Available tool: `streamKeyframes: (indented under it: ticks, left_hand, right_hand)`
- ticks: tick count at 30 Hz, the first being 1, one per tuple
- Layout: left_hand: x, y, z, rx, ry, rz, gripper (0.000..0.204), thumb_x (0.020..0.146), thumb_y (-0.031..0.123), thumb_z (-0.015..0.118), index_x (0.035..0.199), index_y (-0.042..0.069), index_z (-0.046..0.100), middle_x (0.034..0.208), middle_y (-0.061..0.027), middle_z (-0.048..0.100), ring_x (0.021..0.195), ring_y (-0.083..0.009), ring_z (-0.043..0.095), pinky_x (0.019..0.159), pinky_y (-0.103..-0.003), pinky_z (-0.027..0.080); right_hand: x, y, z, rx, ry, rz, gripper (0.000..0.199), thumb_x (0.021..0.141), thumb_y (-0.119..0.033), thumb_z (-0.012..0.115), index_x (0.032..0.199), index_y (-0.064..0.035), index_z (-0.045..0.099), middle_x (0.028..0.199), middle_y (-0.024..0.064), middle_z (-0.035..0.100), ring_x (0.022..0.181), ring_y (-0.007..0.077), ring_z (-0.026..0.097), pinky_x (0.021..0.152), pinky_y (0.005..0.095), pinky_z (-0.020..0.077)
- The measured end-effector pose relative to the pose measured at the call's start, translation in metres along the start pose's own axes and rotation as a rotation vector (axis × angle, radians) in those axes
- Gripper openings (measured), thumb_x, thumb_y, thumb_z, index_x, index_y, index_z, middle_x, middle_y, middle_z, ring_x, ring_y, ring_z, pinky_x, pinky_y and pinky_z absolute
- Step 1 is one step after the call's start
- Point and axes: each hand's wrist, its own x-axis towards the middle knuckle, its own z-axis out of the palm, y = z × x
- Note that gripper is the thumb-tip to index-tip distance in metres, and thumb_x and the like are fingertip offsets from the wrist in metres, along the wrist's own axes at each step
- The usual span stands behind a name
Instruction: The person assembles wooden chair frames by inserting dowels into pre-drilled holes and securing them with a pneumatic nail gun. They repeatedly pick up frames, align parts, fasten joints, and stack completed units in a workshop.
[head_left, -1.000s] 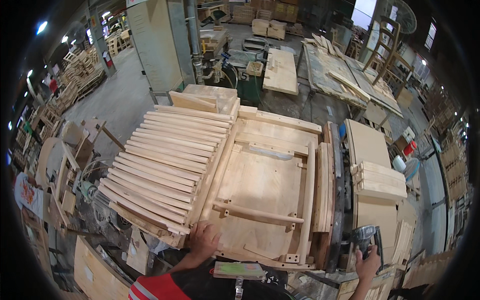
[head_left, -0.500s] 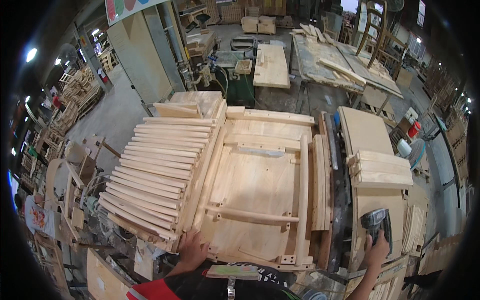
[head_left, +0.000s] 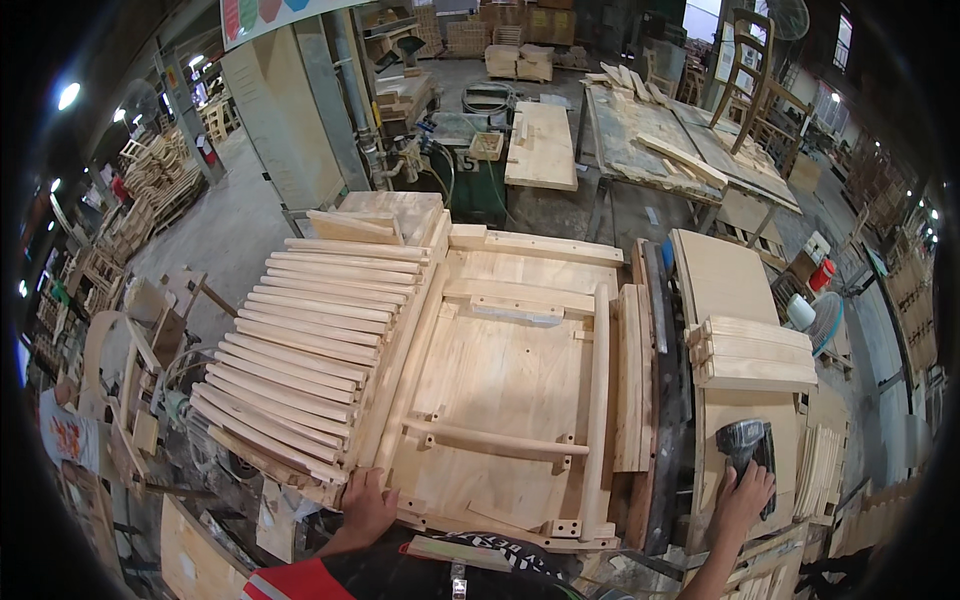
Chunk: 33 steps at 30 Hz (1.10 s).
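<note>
My left hand lies with fingers apart at the near left corner of the wooden panel, by the end of a long rail, holding nothing. On the right, my right hand curls its fingers over the handle of a black and grey pistol-shaped power tool. That tool is on a pale board; its exact kind is unclear. A curved crosspiece and an upright rail lie on the panel, with small drilled blocks at their joints.
Many curved slats lie in a row at left. A stack of short wooden pieces sits beyond the tool. A dark metal rail separates panel and right-hand board. Farther off are a worktable, a wooden chair and another person.
The view has shifted slightly, moving most things a little left and down. My right hand's fingers lie flatter over the tool's handle. My left hand stays at the panel's corner.
</note>
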Motion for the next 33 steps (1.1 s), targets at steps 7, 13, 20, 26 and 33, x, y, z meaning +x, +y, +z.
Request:
streamKeyframes:
  ticks: [7, 13, 20, 26, 33]
  left_hand:
    - [-0.013, -0.013, 0.006, 0.019, 0.020, -0.015, 0.054, 0.084, 0.019, 0.081, 0.128, -0.002, 0.058, 0.122, -0.0247, 0.059, 0.114, -0.0475, 0.060, 0.097, -0.054, 0.051]
    - [-0.005, 0.001, 0.012, -0.025, -0.072, -0.088, 0.058, 0.085, 0.019, 0.081, 0.133, 0.001, 0.055, 0.123, -0.0257, 0.059, 0.115, -0.0477, 0.060, 0.094, -0.055, 0.052]
    - [0.005, 0.007, 0.018, -0.087, -0.009, -0.092, 0.059, 0.085, 0.018, 0.081, 0.136, 0.006, 0.055, 0.120, -0.0236, 0.061, 0.111, -0.0459, 0.063, 0.093, -0.055, 0.052]
    - [0.013, 0.002, 0.023, -0.222, -0.059, -0.260, 0.071, 0.090, 0.016, 0.074, 0.153, 0.013, 0.041, 0.130, -0.0290, 0.063, 0.118, -0.0481, 0.064, 0.101, -0.054, 0.050]
    - [0.001, 0.038, 0.020, -0.515, -0.159, -0.255, 0.064, 0.088, 0.029, 0.073, 0.145, 0.008, 0.052, 0.116, -0.0233, 0.072, 0.105, -0.0394, 0.072, 0.092, -0.048, 0.056]
  right_hand:
    - [-0.028, -0.076, -0.022, 0.392, 0.177, -0.134, 0.032, 0.093, -0.011, 0.073, 0.123, -0.0014, 0.069, 0.114, 0.0207, 0.067, 0.108, 0.0423, 0.063, 0.094, 0.0517, 0.0496]
    - [-0.112, -0.169, 0.042, 0.616, -0.306, 0.043, 0.037, 0.094, -0.029, 0.078, 0.113, 0.0006, 0.066, 0.095, 0.0194, 0.072, 0.078, 0.0355, 0.071, 0.071, 0.0467, 0.0560]
    - [-0.096, -0.190, 0.070, 1.251, -0.857, 0.368, 0.031, 0.090, -0.010, 0.076, 0.115, 0.0032, 0.061, 0.088, 0.0083, 0.067, 0.067, 0.0143, 0.065, 0.056, 0.0326, 0.0524]
    - [-0.077, -0.172, 0.013, 1.250, -0.679, 0.210, 0.022, 0.094, -0.005, 0.069, 0.113, 0.0011, 0.061, 0.082, 0.0048, 0.065, 0.062, 0.0131, 0.062, 0.056, 0.0303, 0.0510]
    - [-0.087, -0.097, -0.075, 1.167, -0.561, 0.189, 0.027, 0.096, -0.009, 0.068, 0.120, 0.0011, 0.061, 0.088, 0.0048, 0.063, 0.077, 0.0129, 0.063, 0.069, 0.0300, 0.0533]
